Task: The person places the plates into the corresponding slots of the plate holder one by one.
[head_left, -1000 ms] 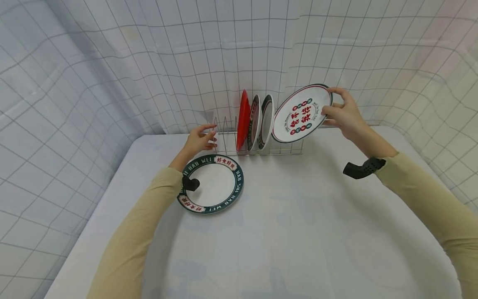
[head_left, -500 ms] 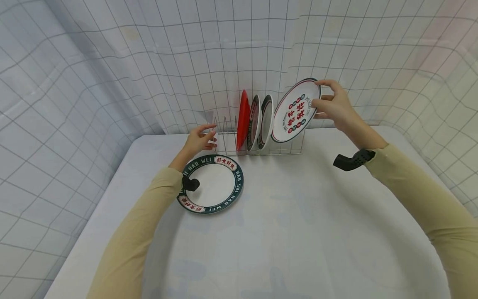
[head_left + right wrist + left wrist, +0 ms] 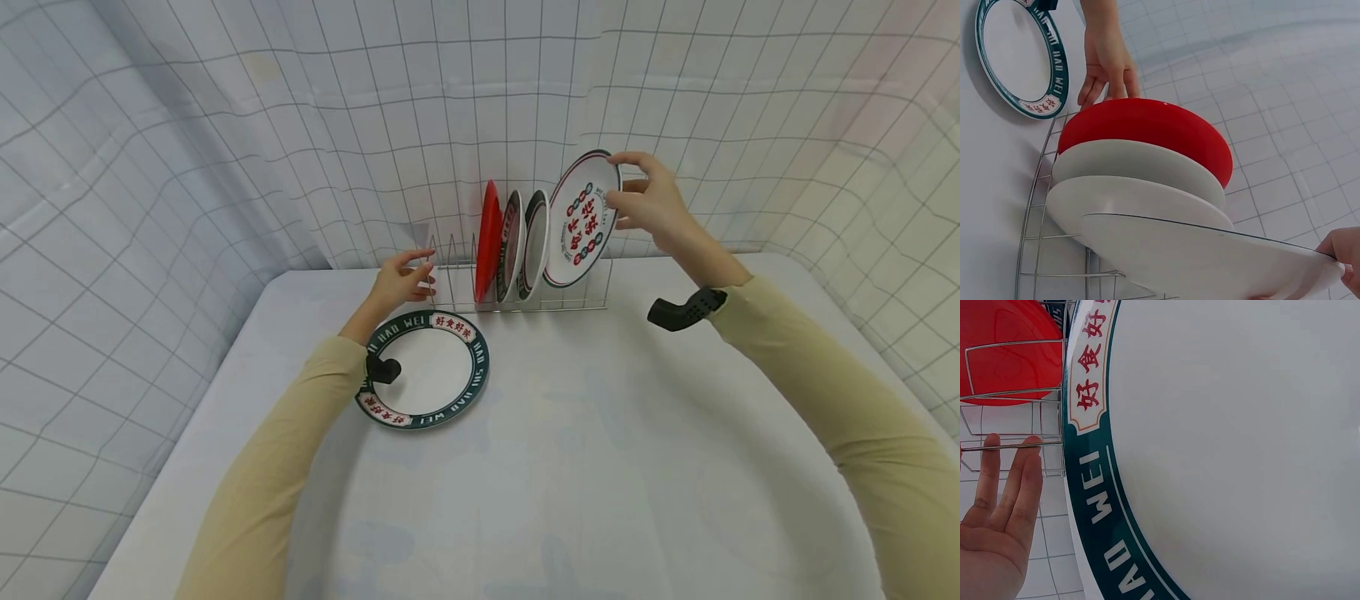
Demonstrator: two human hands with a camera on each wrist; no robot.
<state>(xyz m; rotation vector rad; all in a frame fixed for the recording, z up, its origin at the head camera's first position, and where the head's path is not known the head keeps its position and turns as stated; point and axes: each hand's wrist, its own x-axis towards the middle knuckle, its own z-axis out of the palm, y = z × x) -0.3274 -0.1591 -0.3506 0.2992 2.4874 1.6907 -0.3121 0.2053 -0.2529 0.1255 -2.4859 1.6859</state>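
My right hand (image 3: pixel 652 200) pinches the right rim of a white plate (image 3: pixel 583 223) with red lettering and a dark edge. This plate leans to the right, its lower edge at the right part of a wire dish rack (image 3: pixel 577 310). Left of it, a red plate (image 3: pixel 488 242) and two white plates with dark patterned rims, one being the nearer plate (image 3: pixel 536 246), stand upright in the rack. My left hand (image 3: pixel 399 282) is at the rack's left end, its extended fingers (image 3: pixel 1029 481) against a wire. In the right wrist view, the held plate (image 3: pixel 1210 250) shows its white underside.
A large white plate (image 3: pixel 427 375) with a green lettered rim lies flat on the white table (image 3: pixel 570 467), partly under my left wrist. Grid-patterned cloth (image 3: pixel 525 83) hangs close behind the rack and along both sides.
My right hand has moved left and slightly up, turning the plate more upright and bringing it nearer the standing plates. My left hand and the other plates stay put.
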